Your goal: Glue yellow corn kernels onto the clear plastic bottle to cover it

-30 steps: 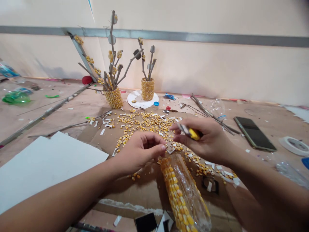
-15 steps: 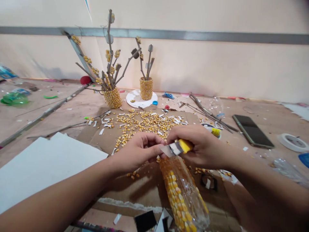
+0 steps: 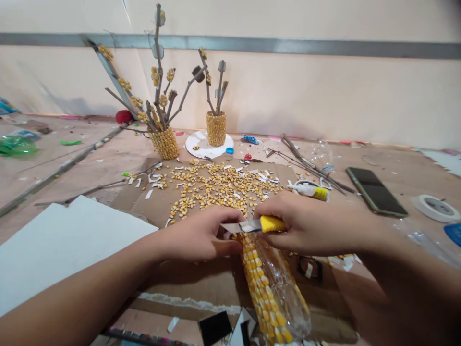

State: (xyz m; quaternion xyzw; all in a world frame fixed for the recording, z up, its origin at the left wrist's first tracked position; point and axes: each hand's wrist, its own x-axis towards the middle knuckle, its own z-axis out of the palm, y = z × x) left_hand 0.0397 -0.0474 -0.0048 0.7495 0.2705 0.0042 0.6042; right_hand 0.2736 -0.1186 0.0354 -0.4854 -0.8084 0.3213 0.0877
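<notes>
A clear plastic bottle [image 3: 284, 283] lies lengthwise before me, rows of yellow corn kernels [image 3: 264, 288] stuck along its left side and bare plastic on the right. My left hand [image 3: 211, 230] is closed around its far end, thumb near the top row of kernels; some fingertips are hidden. In my right hand [image 3: 298, 221] is a utility knife [image 3: 272, 224] with a yellow body. Its blade points left across the far end of the bottle, over the gap between my left thumb and fingers. Loose corn kernels [image 3: 223, 185] are spread beyond both hands on cardboard [image 3: 140, 202].
Two corn-covered pots [image 3: 164, 143] with twigs stand at the back, the smaller on a white disc [image 3: 194, 144]. White sheet [image 3: 72, 245] lies left. To the right are a glue tube [image 3: 313, 191], sticks [image 3: 306, 163], a phone [image 3: 376, 191] and a tape roll [image 3: 436, 210].
The knife has turned flatter, its blade tip now farther left. My left hand has opened its pinch and come around the bottle's far end. More kernels show near the top. The view shifts slightly.
</notes>
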